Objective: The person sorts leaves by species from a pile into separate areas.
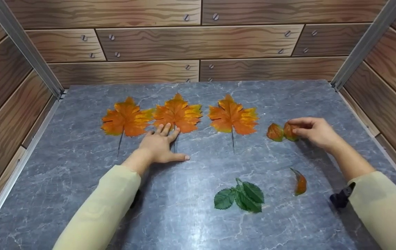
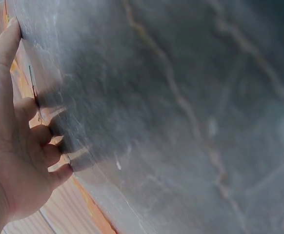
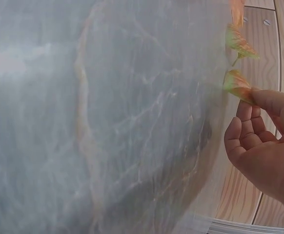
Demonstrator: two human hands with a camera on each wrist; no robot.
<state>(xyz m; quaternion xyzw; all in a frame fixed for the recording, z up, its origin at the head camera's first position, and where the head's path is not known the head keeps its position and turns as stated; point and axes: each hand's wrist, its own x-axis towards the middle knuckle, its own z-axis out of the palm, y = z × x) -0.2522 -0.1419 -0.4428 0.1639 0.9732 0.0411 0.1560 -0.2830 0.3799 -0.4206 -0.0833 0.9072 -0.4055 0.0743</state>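
Three big orange leaves (image 1: 126, 118) (image 1: 178, 113) (image 1: 232, 114) lie in a row across the upper middle of the frame, broad and lobed, with jagged edges, yellow-green patches and thin dark stems pointing down. Under them, the table (image 1: 184, 184) is grey and marbled with pale veins, shining toward the bottom centre. Behind stands a plank wall (image 1: 198, 41) with bold dark grain and slotted screw heads, flanked by grey metal posts (image 1: 368, 41).

The left hand (image 1: 159, 146), left of centre, lies palm down, its fingers spread, their tips over the lower edge of the middle leaf and the thumb stretched well out to the right. It grips nothing; that leaf's stem runs partly beneath it.

Right of centre, the right hand (image 1: 317, 133) pinches the edge of a small russet leaf (image 1: 289, 132) between thumb and forefinger, the other fingers loosely bent. Just beside it on the left sits its rounded twin (image 1: 275, 132), green along the rim.

Lower right lies a curled leaf (image 1: 300, 184), narrow and rust-brown. At bottom centre, a green sprig (image 1: 224, 199) shows toothed, veined leaflets, some overlapping. Pale yellow sleeves (image 1: 97, 205) cover both forearms.
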